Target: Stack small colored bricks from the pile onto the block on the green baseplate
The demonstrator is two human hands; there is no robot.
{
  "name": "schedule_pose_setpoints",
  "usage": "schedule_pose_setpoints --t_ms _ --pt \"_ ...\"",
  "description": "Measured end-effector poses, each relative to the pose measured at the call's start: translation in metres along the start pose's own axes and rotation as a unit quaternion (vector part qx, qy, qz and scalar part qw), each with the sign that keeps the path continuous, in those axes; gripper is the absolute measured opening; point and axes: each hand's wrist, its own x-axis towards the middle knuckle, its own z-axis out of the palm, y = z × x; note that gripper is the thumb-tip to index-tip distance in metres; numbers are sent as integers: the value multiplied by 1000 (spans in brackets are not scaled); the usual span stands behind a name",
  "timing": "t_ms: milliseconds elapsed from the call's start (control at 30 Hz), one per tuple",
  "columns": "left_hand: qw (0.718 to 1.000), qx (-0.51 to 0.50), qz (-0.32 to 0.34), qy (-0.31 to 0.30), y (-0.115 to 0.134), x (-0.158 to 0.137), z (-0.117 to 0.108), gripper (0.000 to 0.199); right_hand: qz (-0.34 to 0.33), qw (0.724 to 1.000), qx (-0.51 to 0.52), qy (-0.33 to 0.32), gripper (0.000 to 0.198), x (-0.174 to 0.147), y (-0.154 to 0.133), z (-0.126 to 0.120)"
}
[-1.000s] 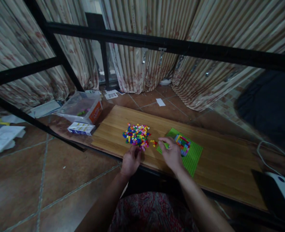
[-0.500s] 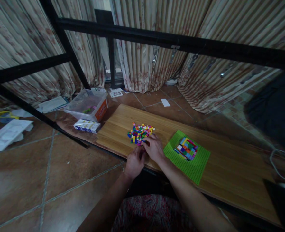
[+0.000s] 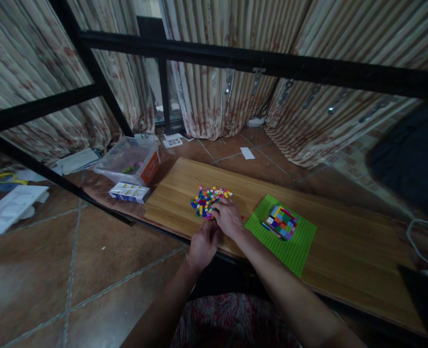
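Observation:
A loose heap of small coloured toy bricks lies on the wooden board. My right hand reaches over the heap's near right side, its fingers curled and touching the bricks; whatever sits between the fingertips is hidden. Just below the heap, at the board's front edge, my left hand is closed with thumb and fingers together, and what it holds is too small to make out. To the right, a green baseplate carries a square, multicoloured block of joined bricks.
The wooden board spans the front. At its left end are a white and blue carton and a clear plastic tub with a few pieces inside. A black metal frame crosses beyond, before striped curtains.
My right hand has shifted slightly away from my left hand, farther onto the brick heap. My left hand stays nearly where it was. The baseplate and its brick block are unchanged.

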Motion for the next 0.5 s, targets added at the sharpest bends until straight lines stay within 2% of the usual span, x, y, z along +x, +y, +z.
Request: schedule_pose_setpoints --t_ms 100,233,367,500 --pt "1000 1 1 7 -1 1 1 9 11 1000 1 -2 14 4 -1 1" --pt "1000 1 7 7 -2 2 -1 10 27 996 71 52 14 -8 -2 -10" --pt "1000 9 17 3 -2 3 -4 12 82 972 187 116 15 -42 4 -33" --pt "1000 19 13 5 -5 4 -4 15 161 938 253 177 16 -89 34 -56"
